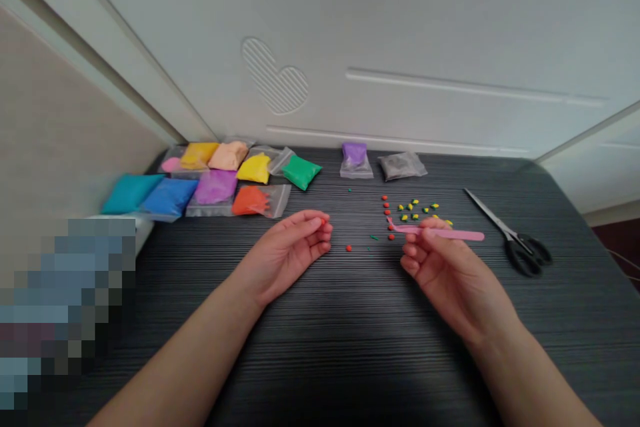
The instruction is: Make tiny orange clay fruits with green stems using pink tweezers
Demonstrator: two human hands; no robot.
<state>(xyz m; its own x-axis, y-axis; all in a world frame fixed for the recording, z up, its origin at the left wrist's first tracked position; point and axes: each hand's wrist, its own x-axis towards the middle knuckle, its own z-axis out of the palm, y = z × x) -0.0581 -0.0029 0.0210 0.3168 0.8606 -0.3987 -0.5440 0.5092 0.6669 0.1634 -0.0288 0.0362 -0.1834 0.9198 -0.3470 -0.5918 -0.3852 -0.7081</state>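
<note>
My left hand [295, 247] pinches a small red clay ball [323, 221] between thumb and forefinger. In my right hand [445, 263] is a pink curved tool [457, 235], gripped like a pen, its thin bent tip pointing left beside a column of small red clay pieces [385, 198]. A single red ball [349, 248] lies on the table between my hands, near thin green clay bits [374, 237]. Just beyond my right hand sit several small yellow-and-green clay pieces [415, 202], a few partly hidden by my fingers.
Bags of coloured clay stand at the back left, among them orange [250, 200], green [301, 171] and blue [170, 197]. Purple [355, 155] and grey [402, 165] bags lie by the white panel. Black-handled scissors [510, 233] rest on the dark table [320, 347] at right.
</note>
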